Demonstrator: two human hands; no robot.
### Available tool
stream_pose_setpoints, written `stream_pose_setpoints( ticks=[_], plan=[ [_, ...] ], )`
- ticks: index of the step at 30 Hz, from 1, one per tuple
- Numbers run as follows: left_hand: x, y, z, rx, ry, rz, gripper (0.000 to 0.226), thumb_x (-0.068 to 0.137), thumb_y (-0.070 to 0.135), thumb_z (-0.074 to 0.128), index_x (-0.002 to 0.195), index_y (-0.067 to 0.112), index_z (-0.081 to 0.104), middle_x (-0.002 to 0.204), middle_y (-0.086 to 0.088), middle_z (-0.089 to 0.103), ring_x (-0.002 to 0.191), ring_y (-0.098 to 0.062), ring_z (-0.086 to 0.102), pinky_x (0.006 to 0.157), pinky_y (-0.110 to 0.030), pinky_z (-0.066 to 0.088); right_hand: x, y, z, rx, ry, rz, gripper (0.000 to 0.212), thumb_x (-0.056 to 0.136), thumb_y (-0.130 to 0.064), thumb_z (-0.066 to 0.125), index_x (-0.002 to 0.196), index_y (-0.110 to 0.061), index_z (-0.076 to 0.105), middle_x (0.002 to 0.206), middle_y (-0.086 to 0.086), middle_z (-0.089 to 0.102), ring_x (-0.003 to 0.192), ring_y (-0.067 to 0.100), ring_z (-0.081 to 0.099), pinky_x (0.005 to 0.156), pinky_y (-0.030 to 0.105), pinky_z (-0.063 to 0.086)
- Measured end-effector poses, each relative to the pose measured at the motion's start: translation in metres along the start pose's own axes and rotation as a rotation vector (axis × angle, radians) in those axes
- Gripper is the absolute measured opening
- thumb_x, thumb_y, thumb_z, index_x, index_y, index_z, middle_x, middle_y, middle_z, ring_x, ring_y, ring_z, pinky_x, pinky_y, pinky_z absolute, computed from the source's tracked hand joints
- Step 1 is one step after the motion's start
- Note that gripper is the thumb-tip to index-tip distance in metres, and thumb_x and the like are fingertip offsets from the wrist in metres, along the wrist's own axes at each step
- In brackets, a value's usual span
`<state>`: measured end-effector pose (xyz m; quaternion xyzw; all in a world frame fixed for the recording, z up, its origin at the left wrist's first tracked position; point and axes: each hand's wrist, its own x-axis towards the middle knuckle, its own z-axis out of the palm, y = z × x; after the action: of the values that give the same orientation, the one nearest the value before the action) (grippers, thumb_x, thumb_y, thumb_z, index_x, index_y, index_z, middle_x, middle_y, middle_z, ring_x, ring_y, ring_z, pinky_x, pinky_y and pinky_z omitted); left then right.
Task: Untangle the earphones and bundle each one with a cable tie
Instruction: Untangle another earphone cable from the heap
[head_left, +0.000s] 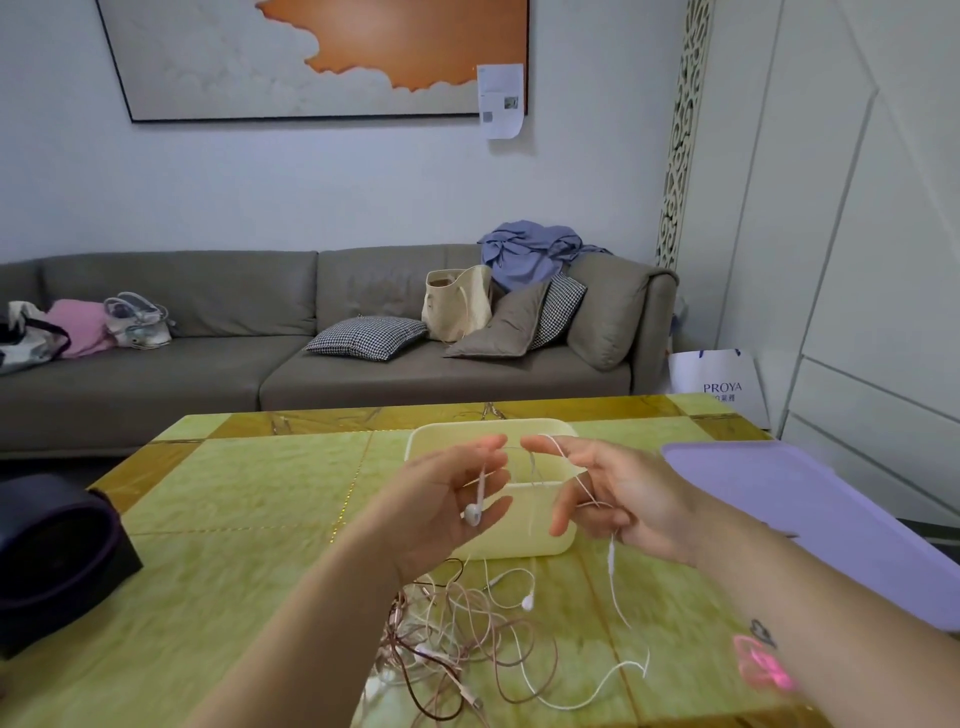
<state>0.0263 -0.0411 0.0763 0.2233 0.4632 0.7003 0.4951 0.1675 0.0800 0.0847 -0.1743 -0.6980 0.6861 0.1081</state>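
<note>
My left hand (447, 501) is raised above the table and holds a white earbud (474, 512) by its stem between thumb and fingers. My right hand (608, 488) is level with it, with the thin white earphone cable (613, 566) looped over its fingers and hanging down to the table. Below both hands lies a tangle of pink and white earphone cables (457, 634), with another white earbud (528, 601) at its top. No cable tie is recognisable.
A pale yellow tray (519, 540) stands behind the hands on the green-and-gold table (249, 483). A black speaker-like box (57, 551) sits at the left edge, a lilac lid (810, 514) at the right, a pink item (763, 665) near my right forearm. A sofa stands beyond.
</note>
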Motion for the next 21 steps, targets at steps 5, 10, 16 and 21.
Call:
stream_pose_setpoints(
  ticks=[5, 10, 16, 21],
  plan=[
    [-0.007, -0.003, 0.009, 0.084, -0.079, -0.042, 0.027, 0.093, -0.003, 0.043, 0.096, 0.001, 0.069, 0.09, -0.012, 0.072, 0.077, -0.018, 0.069, 0.068, -0.03, 0.059, 0.0, -0.01, 0.009, -0.44, 0.028, -0.118, 0.039, 0.097, -0.007, 0.03, 0.119, -0.029, 0.054, 0.053, 0.01, 0.065, 0.043, 0.015, 0.021, 0.043, 0.023, 0.02],
    [-0.006, -0.009, 0.016, -0.133, -0.14, -0.102, 0.029, 0.084, -0.007, 0.037, 0.092, -0.003, 0.065, 0.088, -0.017, 0.069, 0.076, -0.023, 0.069, 0.067, -0.031, 0.058, -0.005, -0.017, 0.014, -0.563, -0.027, -0.152, 0.044, 0.097, -0.004, 0.028, 0.127, -0.023, 0.053, 0.064, 0.008, 0.066, 0.058, 0.023, 0.058, 0.043, 0.013, 0.028],
    [-0.001, -0.005, 0.025, -0.505, -0.072, 0.025, 0.044, 0.07, -0.007, 0.033, 0.108, -0.001, 0.054, 0.113, -0.018, 0.055, 0.094, -0.029, 0.057, 0.08, -0.042, 0.053, -0.019, -0.018, 0.023, -0.808, -0.033, -0.245, 0.036, 0.097, -0.017, 0.042, 0.123, -0.039, 0.053, 0.063, 0.004, 0.07, 0.063, 0.002, 0.056, 0.064, 0.017, 0.041],
    [-0.01, 0.0, 0.027, -0.398, -0.027, 0.017, 0.035, 0.085, 0.008, 0.028, 0.067, 0.006, 0.059, 0.073, -0.01, 0.047, 0.068, -0.023, 0.043, 0.08, -0.038, 0.035, -0.012, -0.013, 0.017, -0.8, 0.084, -0.258, 0.019, 0.097, -0.028, 0.05, 0.102, -0.043, 0.061, 0.055, -0.004, 0.067, 0.045, 0.01, 0.036, 0.048, 0.022, 0.034]
  ],
)
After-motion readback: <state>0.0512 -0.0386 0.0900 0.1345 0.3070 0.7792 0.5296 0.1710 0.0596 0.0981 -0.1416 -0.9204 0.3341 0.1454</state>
